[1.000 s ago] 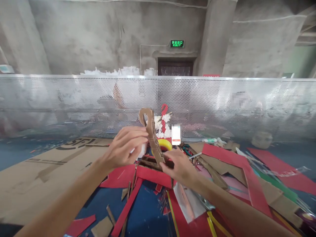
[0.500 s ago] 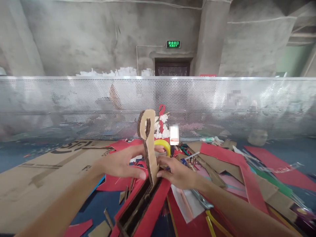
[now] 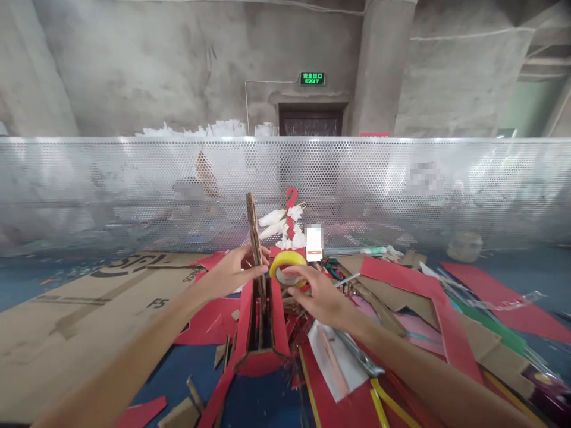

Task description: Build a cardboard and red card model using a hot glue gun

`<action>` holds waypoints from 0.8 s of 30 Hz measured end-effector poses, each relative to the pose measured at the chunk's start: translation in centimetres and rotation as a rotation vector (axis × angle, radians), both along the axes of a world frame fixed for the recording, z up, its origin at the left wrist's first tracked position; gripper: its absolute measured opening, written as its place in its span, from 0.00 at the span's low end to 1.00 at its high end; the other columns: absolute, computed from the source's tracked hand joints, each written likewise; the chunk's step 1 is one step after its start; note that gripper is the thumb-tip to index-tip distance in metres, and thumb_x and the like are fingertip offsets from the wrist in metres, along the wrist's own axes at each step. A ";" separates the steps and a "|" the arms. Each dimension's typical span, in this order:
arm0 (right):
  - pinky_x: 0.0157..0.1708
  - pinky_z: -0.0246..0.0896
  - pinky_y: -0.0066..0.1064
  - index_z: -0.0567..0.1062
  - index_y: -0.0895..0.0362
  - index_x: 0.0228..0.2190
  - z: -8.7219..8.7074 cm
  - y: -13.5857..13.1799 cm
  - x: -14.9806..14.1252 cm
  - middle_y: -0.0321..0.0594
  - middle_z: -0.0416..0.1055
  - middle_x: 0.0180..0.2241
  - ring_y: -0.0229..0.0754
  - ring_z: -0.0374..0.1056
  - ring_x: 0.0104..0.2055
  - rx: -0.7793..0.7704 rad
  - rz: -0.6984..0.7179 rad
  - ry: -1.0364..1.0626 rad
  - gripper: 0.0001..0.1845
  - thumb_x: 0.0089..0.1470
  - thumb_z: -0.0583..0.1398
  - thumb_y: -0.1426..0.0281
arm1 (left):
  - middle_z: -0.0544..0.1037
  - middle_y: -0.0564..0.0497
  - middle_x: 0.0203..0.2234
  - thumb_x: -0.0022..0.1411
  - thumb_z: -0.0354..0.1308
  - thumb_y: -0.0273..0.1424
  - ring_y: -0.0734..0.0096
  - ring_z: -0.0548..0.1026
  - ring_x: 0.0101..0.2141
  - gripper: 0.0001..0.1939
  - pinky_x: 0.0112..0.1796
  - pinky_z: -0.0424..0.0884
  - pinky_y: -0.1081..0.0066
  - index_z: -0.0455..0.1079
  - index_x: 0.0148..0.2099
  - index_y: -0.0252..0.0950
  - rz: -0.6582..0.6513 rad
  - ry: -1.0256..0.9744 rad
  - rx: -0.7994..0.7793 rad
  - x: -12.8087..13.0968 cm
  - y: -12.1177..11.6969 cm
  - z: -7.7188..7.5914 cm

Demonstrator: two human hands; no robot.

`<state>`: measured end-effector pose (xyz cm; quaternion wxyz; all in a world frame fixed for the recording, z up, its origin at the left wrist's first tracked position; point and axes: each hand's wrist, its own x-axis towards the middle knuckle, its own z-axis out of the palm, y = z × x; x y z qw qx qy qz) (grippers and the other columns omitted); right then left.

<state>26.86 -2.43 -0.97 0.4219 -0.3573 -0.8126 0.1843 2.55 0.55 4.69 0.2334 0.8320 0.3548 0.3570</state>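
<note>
A cardboard upright (image 3: 254, 229), seen edge-on, stands in a red-sided, open-topped cardboard box (image 3: 261, 362). My left hand (image 3: 232, 272) holds the upright, its thumb in front and fingers behind. My right hand (image 3: 323, 297) has its fingers apart, with nothing visibly held. Its fingertips overlap the lower right of a yellow tape roll (image 3: 288, 259) just beyond the box; whether they touch the roll I cannot tell. Behind the roll rises a red hooked piece (image 3: 291, 196) decorated with white flowers (image 3: 292, 241).
A large cardboard sheet (image 3: 98, 303) covers the left side. Red paper scraps (image 3: 401, 276), a box cutter (image 3: 361, 353) and yellow-handled scissors (image 3: 379, 404) lie on the right. A perforated metal partition (image 3: 134, 196) runs along the back; a phone-like white screen (image 3: 314, 244) stands before it.
The box and its upright have turned from an angled pose to edge-on and sit farther away. My left hand has closed on the upright; my right has moved off it toward the tape roll.
</note>
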 end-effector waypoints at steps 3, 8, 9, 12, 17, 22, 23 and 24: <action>0.55 0.68 0.44 0.74 0.55 0.52 -0.1 0.2 0.5 0.44 0.78 0.49 0.47 0.74 0.52 -0.130 0.033 -0.063 0.18 0.59 0.60 0.71 | 0.80 0.47 0.40 0.62 0.62 0.44 0.60 0.79 0.40 0.21 0.43 0.75 0.60 0.69 0.50 0.37 0.046 -0.086 -0.080 -0.2 1.2 -1.3; 0.56 0.67 0.43 0.71 0.57 0.58 -0.4 -0.7 0.4 0.48 0.77 0.53 0.50 0.74 0.55 -0.275 0.187 -0.188 0.26 0.60 0.63 0.64 | 0.80 0.46 0.43 0.62 0.63 0.44 0.61 0.78 0.41 0.21 0.43 0.74 0.61 0.69 0.52 0.37 0.031 -0.083 -0.131 -1.0 2.4 -2.3; 0.58 0.66 0.44 0.70 0.56 0.60 -0.4 -1.0 0.2 0.49 0.75 0.56 0.51 0.72 0.57 -0.269 0.208 -0.211 0.29 0.60 0.63 0.62 | 0.80 0.46 0.44 0.62 0.63 0.44 0.62 0.78 0.40 0.21 0.43 0.74 0.61 0.69 0.52 0.37 0.009 -0.057 -0.135 -1.2 2.5 -2.4; 0.61 0.62 0.47 0.68 0.55 0.62 -0.2 -1.9 -0.3 0.51 0.69 0.61 0.56 0.67 0.62 -0.225 0.234 -0.305 0.34 0.58 0.65 0.56 | 0.79 0.46 0.45 0.62 0.63 0.44 0.64 0.77 0.39 0.19 0.41 0.73 0.63 0.70 0.50 0.37 -0.037 0.003 -0.122 -1.7 2.7 -2.6; 0.63 0.57 0.50 0.66 0.58 0.65 0.1 -2.4 -0.4 0.55 0.64 0.65 0.59 0.62 0.66 -0.179 0.237 -0.407 0.38 0.59 0.64 0.54 | 0.78 0.48 0.40 0.63 0.62 0.43 0.63 0.77 0.40 0.16 0.43 0.73 0.63 0.71 0.45 0.37 -0.045 -0.026 -0.097 -1.8 2.7 -2.8; 0.60 0.61 0.46 0.68 0.58 0.63 0.0 -1.8 0.2 0.54 0.67 0.63 0.57 0.66 0.63 -0.135 0.210 -0.436 0.36 0.59 0.65 0.56 | 0.79 0.48 0.39 0.63 0.62 0.43 0.62 0.77 0.39 0.15 0.43 0.73 0.63 0.70 0.43 0.37 0.047 -0.069 -0.047 -1.7 3.1 -3.3; 0.60 0.61 0.45 0.70 0.58 0.62 0.1 -1.7 0.3 0.53 0.69 0.62 0.57 0.67 0.62 -0.119 0.202 -0.448 0.34 0.59 0.65 0.57 | 0.79 0.48 0.38 0.64 0.61 0.43 0.62 0.77 0.38 0.15 0.42 0.73 0.63 0.70 0.44 0.37 0.059 -0.065 -0.039 -1.6 3.2 -3.4; 0.58 0.62 0.44 0.72 0.58 0.60 0.2 -1.7 0.3 0.53 0.71 0.60 0.57 0.68 0.61 -0.105 0.201 -0.469 0.31 0.59 0.65 0.58 | 0.79 0.49 0.38 0.64 0.60 0.43 0.62 0.77 0.38 0.15 0.42 0.73 0.63 0.70 0.44 0.37 0.066 -0.058 -0.030 -1.6 3.2 -3.5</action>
